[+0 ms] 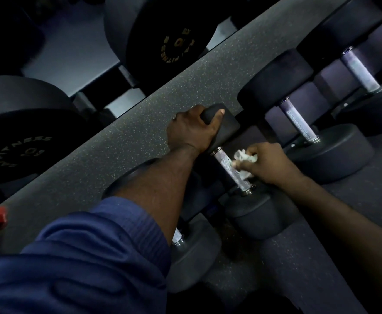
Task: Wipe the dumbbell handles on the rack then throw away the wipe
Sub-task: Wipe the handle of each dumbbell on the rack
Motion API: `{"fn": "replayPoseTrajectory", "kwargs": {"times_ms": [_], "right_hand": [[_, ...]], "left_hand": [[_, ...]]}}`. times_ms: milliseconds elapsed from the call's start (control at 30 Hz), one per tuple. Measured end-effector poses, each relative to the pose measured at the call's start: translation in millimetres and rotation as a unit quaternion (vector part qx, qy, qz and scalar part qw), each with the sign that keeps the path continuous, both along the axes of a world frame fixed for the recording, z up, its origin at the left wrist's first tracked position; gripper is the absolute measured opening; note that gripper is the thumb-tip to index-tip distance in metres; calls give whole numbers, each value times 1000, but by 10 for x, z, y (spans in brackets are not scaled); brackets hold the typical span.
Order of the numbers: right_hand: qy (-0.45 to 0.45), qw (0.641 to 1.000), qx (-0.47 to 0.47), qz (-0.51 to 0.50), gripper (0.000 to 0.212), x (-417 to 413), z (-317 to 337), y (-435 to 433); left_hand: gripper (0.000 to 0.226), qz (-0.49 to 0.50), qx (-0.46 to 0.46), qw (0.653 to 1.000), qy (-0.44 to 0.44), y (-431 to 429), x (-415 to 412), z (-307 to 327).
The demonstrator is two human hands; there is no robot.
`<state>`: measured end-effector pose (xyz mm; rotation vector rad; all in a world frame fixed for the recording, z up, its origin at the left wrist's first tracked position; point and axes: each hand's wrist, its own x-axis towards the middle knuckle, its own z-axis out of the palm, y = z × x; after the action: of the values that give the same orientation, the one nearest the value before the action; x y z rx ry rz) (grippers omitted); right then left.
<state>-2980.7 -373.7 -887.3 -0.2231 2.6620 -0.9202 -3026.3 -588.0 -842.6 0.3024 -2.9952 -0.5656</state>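
Observation:
A black dumbbell with a knurled silver handle (227,165) lies in the middle of the view. My left hand (191,129) grips its far black head (225,123), thumb over the top. My right hand (270,163) holds a crumpled white wipe (245,158) pressed against the right side of that handle. The near head (255,214) of this dumbbell sits just below the wipe.
Two more dumbbells (298,120) (358,69) lie to the right with bare silver handles. Another dumbbell (191,252) lies under my left forearm. Larger black dumbbells (174,41) sit on the upper tier behind a speckled grey rack edge (117,141).

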Motion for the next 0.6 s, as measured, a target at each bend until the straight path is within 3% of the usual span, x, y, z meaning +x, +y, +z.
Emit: {"fn": "replayPoseTrajectory", "kwargs": {"times_ms": [67, 200, 367, 467, 533, 600], "right_hand": [[41, 999, -28, -10, 37, -22, -52, -91], [26, 993, -40, 109, 26, 78, -119, -267], [-26, 968, 132, 209, 16, 64, -18, -43], [-9, 997, 45, 68, 14, -29, 26, -190], [40, 996, -47, -60, 15, -42, 35, -422], [44, 991, -82, -97, 17, 18, -15, -491]], "left_hand": [[66, 2, 1, 1000, 3, 3, -1, -5], [66, 3, 1, 1000, -2, 0, 3, 7], [65, 4, -1, 1000, 1, 7, 6, 18], [67, 3, 2, 1000, 2, 8, 0, 7], [67, 5, 2, 1000, 1, 3, -3, -8], [66, 4, 2, 1000, -2, 13, 8, -2]]}}
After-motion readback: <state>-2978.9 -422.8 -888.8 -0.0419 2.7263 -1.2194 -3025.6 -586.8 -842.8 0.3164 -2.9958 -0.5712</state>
